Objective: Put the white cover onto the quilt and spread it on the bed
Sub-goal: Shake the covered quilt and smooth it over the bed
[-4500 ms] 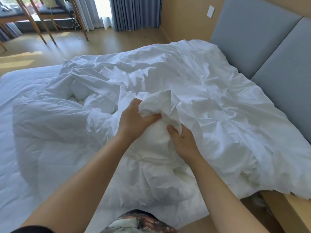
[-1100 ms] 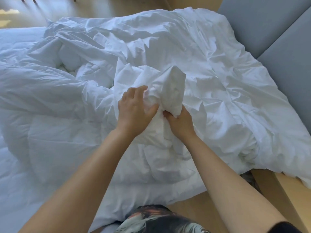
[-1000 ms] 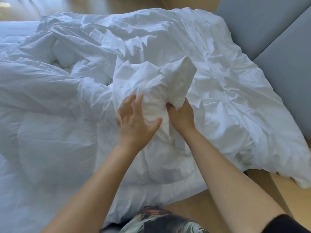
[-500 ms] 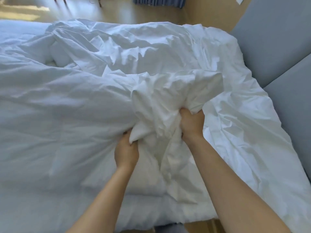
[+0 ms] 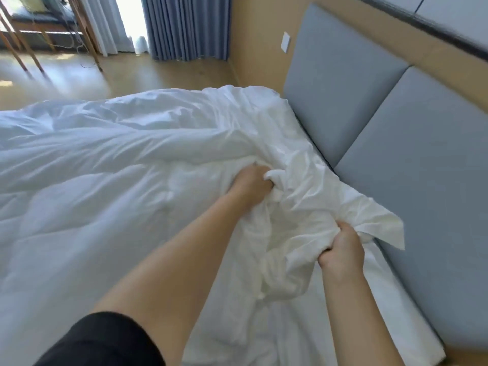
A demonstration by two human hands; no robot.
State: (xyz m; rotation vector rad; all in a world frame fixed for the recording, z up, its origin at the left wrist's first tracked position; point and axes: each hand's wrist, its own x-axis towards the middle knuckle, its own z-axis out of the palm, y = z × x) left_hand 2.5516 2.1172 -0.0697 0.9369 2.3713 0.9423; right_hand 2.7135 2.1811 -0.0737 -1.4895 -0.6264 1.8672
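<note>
The left grip [image 5: 252, 184] is closed, fingers curled down into a bunch of the cover [image 5: 303, 207] right where that cloth meets the quilt [image 5: 92, 180]. The right grip [image 5: 342, 250] is closed too, clenched on a gathered corner of the cover nearer the person. A loose flap of the cover sticks out past its knuckles toward the headboard [image 5: 396, 128].

The cover lies crumpled in a long heap along the headboard side of the bed [image 5: 390, 320], from the far corner down to the two grips, with a deep fold sagging between them. The quilt, puffy and stitched in panels, spreads over the rest of the bed to the left. I can't tell how much of it sits inside the cover. Below the right grip a strip of flat sheet shows beside the headboard.

A black sleeve [image 5: 100, 342] covers the left upper arm; both forearms are bare.

Beyond the bed is a pale wooden floor [image 5: 158, 75], blue curtains [image 5: 184, 27] next to a bright window, and a small white plate [image 5: 285, 42] on the wall just beside the grey headboard panels.
</note>
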